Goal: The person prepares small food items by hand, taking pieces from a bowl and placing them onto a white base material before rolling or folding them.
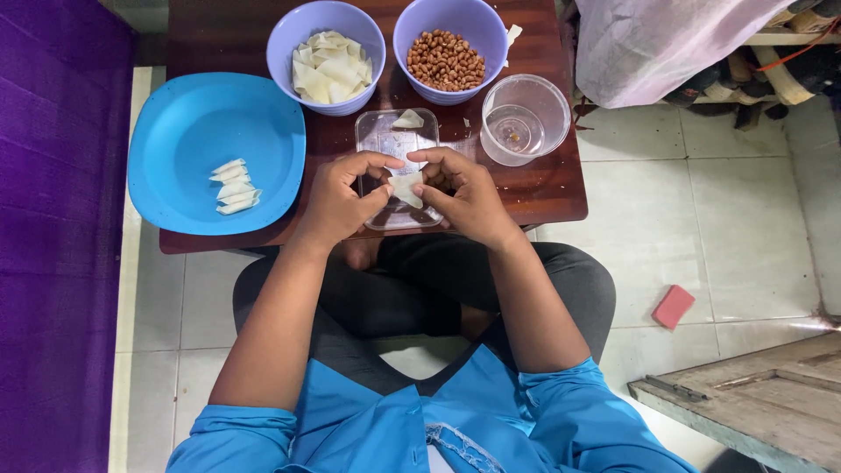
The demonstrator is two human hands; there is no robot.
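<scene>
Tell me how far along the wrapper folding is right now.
Done: a few folded pieces lie in a row on the blue plate. In hand: the left hand and right hand pinch one wrapper over the clear tray. Left: the bowl of wrappers and the bowl of peanuts remain well filled, so it looks early.

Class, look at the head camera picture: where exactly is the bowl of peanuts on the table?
The bowl of peanuts stands at the table's far edge, right of centre, beside the bowl of white wrappers on its left and just behind the clear round container.
</scene>
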